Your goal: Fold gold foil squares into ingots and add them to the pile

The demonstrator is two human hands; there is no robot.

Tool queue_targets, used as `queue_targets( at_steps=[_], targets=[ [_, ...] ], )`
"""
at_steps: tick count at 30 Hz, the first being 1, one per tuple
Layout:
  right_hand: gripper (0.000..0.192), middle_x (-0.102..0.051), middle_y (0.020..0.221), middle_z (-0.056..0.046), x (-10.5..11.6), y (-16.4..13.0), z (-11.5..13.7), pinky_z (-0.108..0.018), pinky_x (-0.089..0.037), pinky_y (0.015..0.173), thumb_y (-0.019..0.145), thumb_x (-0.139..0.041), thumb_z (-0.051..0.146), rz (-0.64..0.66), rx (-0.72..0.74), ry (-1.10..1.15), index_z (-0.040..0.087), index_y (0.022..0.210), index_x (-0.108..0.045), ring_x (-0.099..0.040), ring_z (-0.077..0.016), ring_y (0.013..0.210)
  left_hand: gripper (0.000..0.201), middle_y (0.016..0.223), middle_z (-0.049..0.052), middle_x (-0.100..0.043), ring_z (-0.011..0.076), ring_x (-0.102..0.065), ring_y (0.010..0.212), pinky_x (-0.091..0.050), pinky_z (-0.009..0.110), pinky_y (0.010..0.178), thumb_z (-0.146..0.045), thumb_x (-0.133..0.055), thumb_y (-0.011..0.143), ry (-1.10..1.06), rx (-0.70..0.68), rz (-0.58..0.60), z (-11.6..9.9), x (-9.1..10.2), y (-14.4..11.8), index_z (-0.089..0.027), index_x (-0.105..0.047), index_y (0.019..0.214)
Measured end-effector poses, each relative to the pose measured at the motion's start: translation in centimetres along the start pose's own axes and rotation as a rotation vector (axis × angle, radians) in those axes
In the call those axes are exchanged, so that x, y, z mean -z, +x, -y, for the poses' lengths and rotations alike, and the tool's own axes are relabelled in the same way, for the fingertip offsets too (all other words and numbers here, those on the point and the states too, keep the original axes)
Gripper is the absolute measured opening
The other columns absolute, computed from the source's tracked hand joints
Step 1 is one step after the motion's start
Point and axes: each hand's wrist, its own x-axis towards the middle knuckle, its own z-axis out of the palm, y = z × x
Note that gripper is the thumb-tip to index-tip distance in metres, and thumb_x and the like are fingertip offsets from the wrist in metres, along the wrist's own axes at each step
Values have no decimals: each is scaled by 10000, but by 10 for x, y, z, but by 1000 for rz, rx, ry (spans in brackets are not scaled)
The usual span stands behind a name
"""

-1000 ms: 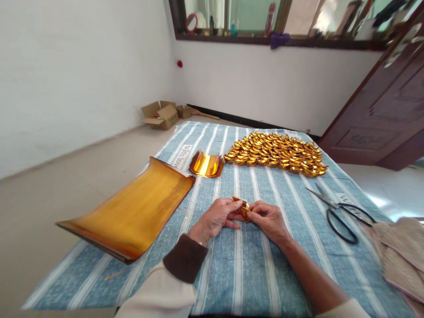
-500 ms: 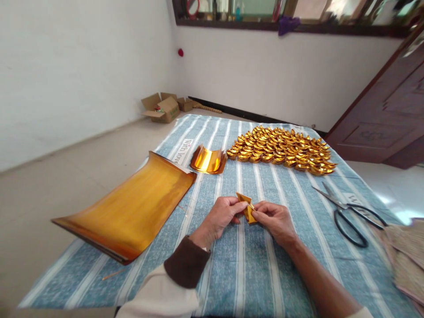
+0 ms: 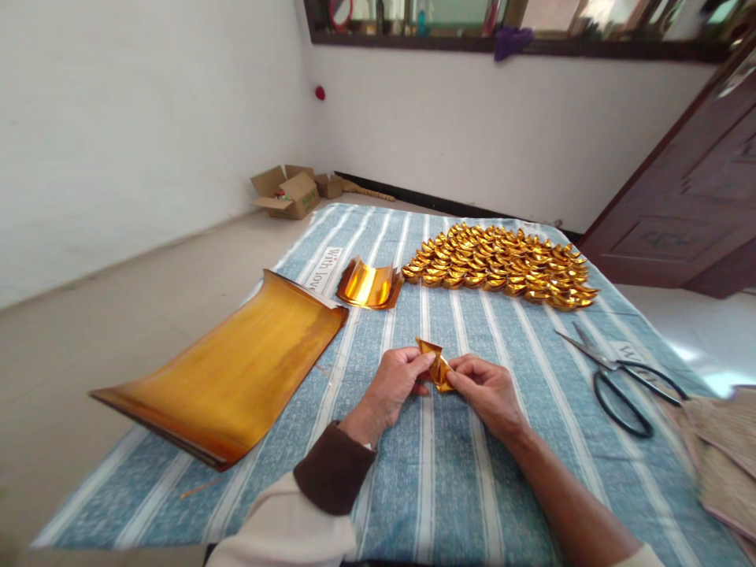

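Observation:
Between my two hands is a partly folded piece of gold foil paper (image 3: 439, 370), held above the striped cloth. My left hand (image 3: 397, 383) pinches its left side, thumb on top. On the lower right edge, my right hand (image 3: 485, 391) grips it between thumb and fingers. A pointed flap stands up at the paper's upper left. Farther off lies a dense group of folded gold foil ingots (image 3: 502, 264). Left of them rests a small stack of curved gold sheets (image 3: 369, 285). A large stack of gold foil sheets (image 3: 230, 366) curls at the table's left.
A blue and white striped tablecloth (image 3: 378, 520) covers the table. Black-handled scissors (image 3: 620, 374) lie partly spread on the right, near a beige woven cloth (image 3: 724, 449). Beyond the table, an open cardboard box (image 3: 289, 194) stands on the floor; a brown door (image 3: 679, 181) is at the right.
The flap near my right thumb has been folded further, and the foil piece now looks more bent. Both hands stay in nearly the same place.

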Motion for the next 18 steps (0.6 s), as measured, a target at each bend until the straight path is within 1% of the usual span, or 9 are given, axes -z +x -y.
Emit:
queue_targets(
  at_steps=[3,7,18],
  targets=[
    [258,-694,778,-32,-1,0,0,-285,-489,682,774,-683,358,-4,9,-22,194,586,-621,-626,-152,709,294,686,49,-648,104,-552,580,-391,178,453,-407,-704,728,0,-17,-22,2,0,1,-114,-675,720],
    [245,-683,757,-30,-3,0,-1,-280,-487,647,778,-678,374,-1,6,-53,199,611,-641,-616,-151,683,308,650,35,-628,96,-538,547,-394,182,453,-418,-711,721,-16,-31,-26,2,-1,2,-114,-666,703],
    [256,-672,717,-22,-4,-1,-2,-265,-472,599,773,-665,387,-47,-36,-78,193,612,-620,-591,-139,626,324,694,58,-666,116,-579,576,-406,192,463,-428,-726,701,-90,-31,-56,1,-8,-2,-110,-690,751]
  ],
)
